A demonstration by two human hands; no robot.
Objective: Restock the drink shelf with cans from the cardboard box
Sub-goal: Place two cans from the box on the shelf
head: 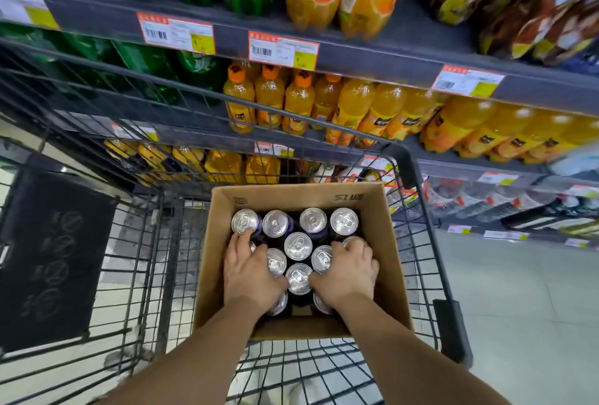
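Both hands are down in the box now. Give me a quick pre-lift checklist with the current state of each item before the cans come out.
1. Left hand on the cans: ok, it rests over the left columns.
2. Right hand on the cans: ok, it covers the right columns.
3. Firm grip on a can: cannot tell, fingertips are hidden.
4. Cardboard box open and seated in the cart: ok.
5. Cans upright: ok, tops face up.
6. Free shelf slot for cans: cannot tell, visible shelves hold bottles.
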